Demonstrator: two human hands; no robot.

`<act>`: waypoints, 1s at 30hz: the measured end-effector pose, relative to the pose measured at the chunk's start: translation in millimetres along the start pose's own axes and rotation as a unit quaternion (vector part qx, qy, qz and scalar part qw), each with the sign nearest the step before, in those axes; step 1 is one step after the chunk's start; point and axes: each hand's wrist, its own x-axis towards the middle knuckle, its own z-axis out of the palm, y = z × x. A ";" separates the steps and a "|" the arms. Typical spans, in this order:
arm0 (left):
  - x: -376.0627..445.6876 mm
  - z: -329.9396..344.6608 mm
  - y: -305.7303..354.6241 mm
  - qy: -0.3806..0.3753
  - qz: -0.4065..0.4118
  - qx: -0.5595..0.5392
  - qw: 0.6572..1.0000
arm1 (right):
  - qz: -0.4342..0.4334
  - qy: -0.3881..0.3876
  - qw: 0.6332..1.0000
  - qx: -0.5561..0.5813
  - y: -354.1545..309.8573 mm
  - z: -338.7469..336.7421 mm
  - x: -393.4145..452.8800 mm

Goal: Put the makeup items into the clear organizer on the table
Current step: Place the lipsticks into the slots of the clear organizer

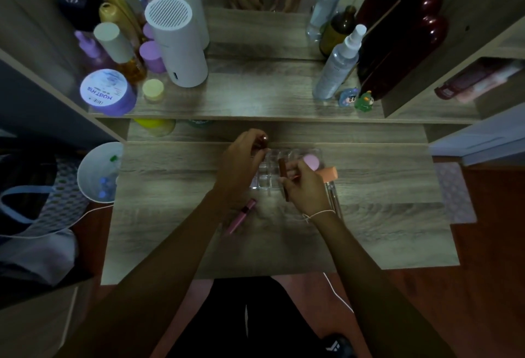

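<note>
At the far left, a white bin [98, 173] stands beside the table [176, 224]; it holds small bottles that are too dim to identify. On the raised shelf [255, 96] behind the table, the left group comprises a purple-lidded jar [106, 92], a small yellow-capped pot [153, 90], amber and purple bottles, and a white cylindrical device [177, 45] with a slotted top. A mirror behind them repeats these items.

On the table, a pink tube [241, 216] lies flat, just below the left hand [241, 167]. The left hand is closed on a small dark round-topped item [263, 141], held over the far left corner of the clear organizer [274, 170]. The organizer is divided into square compartments; most of those visible appear vacant, and a pink round item [311, 162] sits at its right end. The right hand [305, 187] grips a brown lipstick-like stick [283, 180], held upright over the organizer's near side. A peach sponge wedge [329, 175] and clear tubes [333, 198] lie just right of this hand.

On the shelf's right side stand a spray bottle [339, 66] and 2 small figurines [356, 99].
</note>
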 end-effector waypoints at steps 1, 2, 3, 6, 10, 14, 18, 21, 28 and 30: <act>0.4 0.1 0.0 0.004 0.004 0.001 1.000 | 0.001 0.000 1.000 -0.002 -0.2 -0.1 -0.1; 0.6 0.4 -0.3 0.007 0.007 0.004 1.000 | 0.000 -0.002 1.000 -0.006 0.0 -0.6 -0.2; 0.6 0.7 -0.7 0.006 0.007 0.009 1.000 | -0.002 -0.003 1.000 -0.009 0.2 -1.2 -0.5; -1.0 2.6 -3.5 -0.011 0.009 0.025 1.000 | -0.008 -0.003 1.000 -0.013 1.0 -3.0 -1.6; -3.4 5.8 -9.1 -0.038 0.016 0.057 0.998 | -0.011 -0.001 1.000 -0.011 0.3 -4.7 -1.7; -2.9 10.3 -12.9 -0.045 0.002 0.096 0.994 | -0.011 0.000 1.000 -0.017 0.6 -5.8 -1.3; 1.7 11.7 -11.4 -0.050 0.006 0.108 0.993 | -0.009 -0.006 1.000 -0.021 0.8 -6.4 -0.8; 3.7 10.7 -11.2 -0.051 0.007 0.114 0.992 | -0.010 -0.014 1.000 -0.015 -0.3 -5.8 -0.7; 0.5 8.0 -15.3 -0.055 0.008 0.124 0.991 | -0.014 -0.009 1.000 -0.010 -5.0 -4.3 1.7; -0.2 7.5 -14.9 -0.053 0.013 0.126 0.991 | -0.010 -0.008 1.000 -0.009 -6.3 -4.0 1.7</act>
